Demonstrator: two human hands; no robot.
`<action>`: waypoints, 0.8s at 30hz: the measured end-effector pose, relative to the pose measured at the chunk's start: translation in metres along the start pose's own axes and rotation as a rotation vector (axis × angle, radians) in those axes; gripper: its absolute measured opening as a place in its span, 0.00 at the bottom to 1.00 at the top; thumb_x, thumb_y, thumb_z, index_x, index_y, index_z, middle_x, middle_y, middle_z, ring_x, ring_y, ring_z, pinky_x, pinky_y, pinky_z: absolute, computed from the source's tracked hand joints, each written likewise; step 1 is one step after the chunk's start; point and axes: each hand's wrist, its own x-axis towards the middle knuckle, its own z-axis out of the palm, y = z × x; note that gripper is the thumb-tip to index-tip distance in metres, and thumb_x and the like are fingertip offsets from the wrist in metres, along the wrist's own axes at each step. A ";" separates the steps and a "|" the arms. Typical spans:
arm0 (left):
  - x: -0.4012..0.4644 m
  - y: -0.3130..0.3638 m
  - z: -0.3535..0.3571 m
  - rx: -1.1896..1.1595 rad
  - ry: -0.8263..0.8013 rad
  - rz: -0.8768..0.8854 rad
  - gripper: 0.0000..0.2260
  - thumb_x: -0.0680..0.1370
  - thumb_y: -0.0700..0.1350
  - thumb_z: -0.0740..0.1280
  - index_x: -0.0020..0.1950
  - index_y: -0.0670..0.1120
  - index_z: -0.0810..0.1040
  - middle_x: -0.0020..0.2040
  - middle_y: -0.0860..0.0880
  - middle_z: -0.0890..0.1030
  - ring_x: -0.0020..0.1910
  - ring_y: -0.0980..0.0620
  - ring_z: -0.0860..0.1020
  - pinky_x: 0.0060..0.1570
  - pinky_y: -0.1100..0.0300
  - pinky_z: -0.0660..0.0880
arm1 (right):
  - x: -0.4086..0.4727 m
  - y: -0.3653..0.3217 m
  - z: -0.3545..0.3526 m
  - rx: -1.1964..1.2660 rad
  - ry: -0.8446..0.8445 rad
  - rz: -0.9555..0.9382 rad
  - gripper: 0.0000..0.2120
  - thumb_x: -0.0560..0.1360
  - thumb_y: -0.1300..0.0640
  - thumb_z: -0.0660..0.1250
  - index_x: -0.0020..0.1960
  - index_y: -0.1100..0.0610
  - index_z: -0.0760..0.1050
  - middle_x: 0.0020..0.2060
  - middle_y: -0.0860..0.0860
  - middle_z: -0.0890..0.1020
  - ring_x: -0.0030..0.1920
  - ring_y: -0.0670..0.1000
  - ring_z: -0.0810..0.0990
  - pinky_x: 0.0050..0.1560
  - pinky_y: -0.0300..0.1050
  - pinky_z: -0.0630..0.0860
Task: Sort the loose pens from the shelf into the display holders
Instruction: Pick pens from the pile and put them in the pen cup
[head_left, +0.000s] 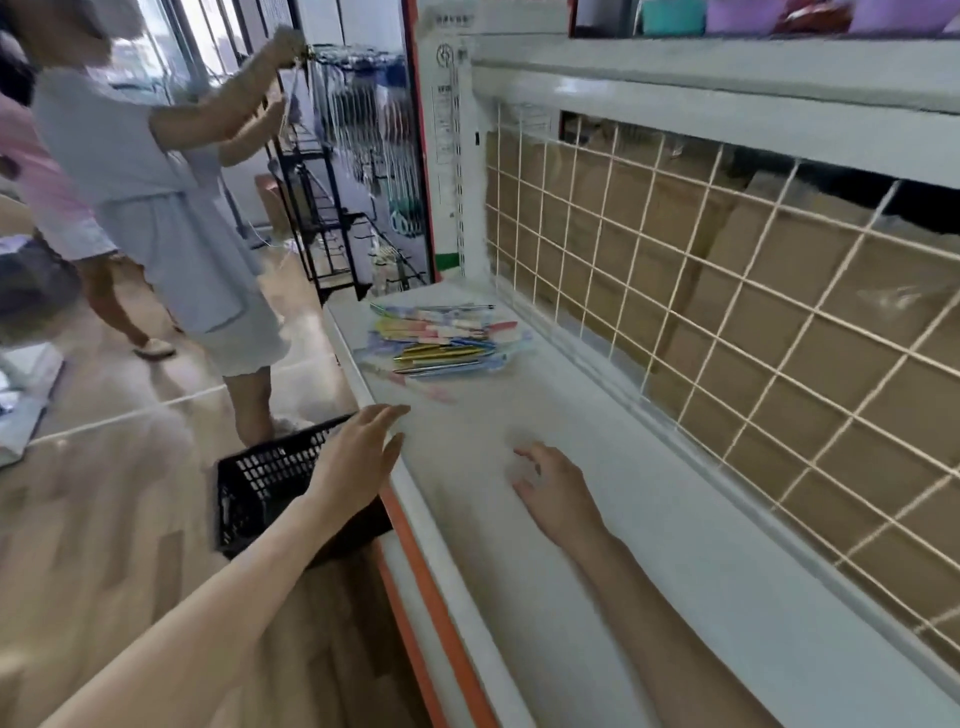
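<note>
Multicoloured pens (441, 340) piled loosely on shelf (597, 519).

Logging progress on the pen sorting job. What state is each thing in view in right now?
pile of loose pens: lying heaped on the shelf, untouched.
left hand: fingers straight, empty, at the shelf's front edge.
right hand: fingers loosely curled, empty, over the shelf.
white shelf: bare around the hands.
black crate: on the floor beside the shelf; contents unclear.
Display holders: none visible.
</note>
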 end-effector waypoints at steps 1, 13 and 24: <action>0.011 -0.007 0.004 0.005 -0.013 0.011 0.17 0.79 0.41 0.63 0.68 0.45 0.72 0.65 0.43 0.74 0.57 0.41 0.77 0.56 0.49 0.72 | 0.011 0.000 0.004 -0.010 0.016 0.004 0.18 0.76 0.58 0.64 0.66 0.58 0.71 0.62 0.57 0.75 0.63 0.56 0.72 0.63 0.47 0.67; 0.139 -0.091 0.026 0.028 -0.186 0.406 0.13 0.74 0.38 0.70 0.57 0.49 0.81 0.58 0.49 0.79 0.59 0.46 0.76 0.58 0.48 0.72 | 0.146 -0.022 0.037 0.071 0.323 0.220 0.23 0.75 0.65 0.58 0.68 0.54 0.70 0.58 0.57 0.75 0.60 0.56 0.71 0.63 0.48 0.67; 0.190 -0.122 0.042 -0.181 -0.256 0.666 0.05 0.76 0.43 0.66 0.48 0.47 0.82 0.47 0.52 0.80 0.47 0.52 0.79 0.46 0.61 0.72 | 0.181 -0.023 0.038 0.125 0.423 0.260 0.14 0.71 0.69 0.66 0.51 0.54 0.79 0.47 0.47 0.75 0.53 0.52 0.76 0.56 0.40 0.70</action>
